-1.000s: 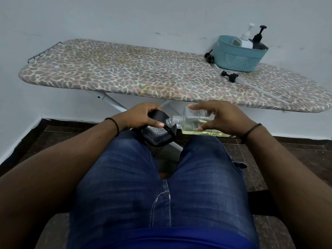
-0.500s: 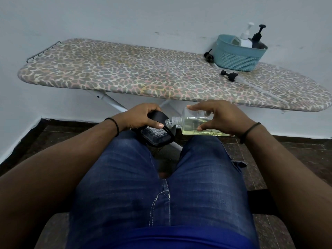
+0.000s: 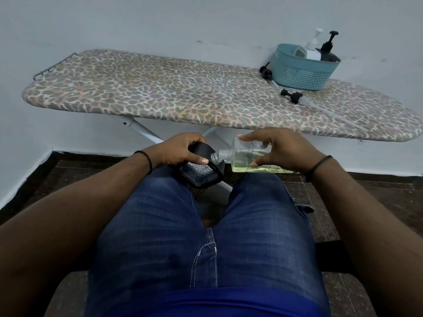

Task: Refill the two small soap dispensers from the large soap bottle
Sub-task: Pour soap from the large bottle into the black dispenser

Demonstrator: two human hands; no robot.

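Observation:
My left hand (image 3: 180,149) grips a black dispenser bottle (image 3: 201,173), tilted over my left knee with its mouth toward the right. My right hand (image 3: 281,149) holds a clear bottle (image 3: 242,157) of pale yellow liquid on its side, thumb below and fingers on top. The clear bottle's threaded neck touches the black bottle's mouth. Two loose black pump tops (image 3: 265,70) (image 3: 291,96) with clear tubes lie on the ironing board beside the basket.
A leopard-print ironing board (image 3: 171,97) stands against the wall in front of my knees. At its right a teal basket (image 3: 304,69) holds a white pump bottle (image 3: 312,48) and a black pump bottle (image 3: 328,49). Dark tiled floor lies below.
Nothing has visibly changed apart from a slight shift of the camera; both hands keep the two bottles mouth to mouth.

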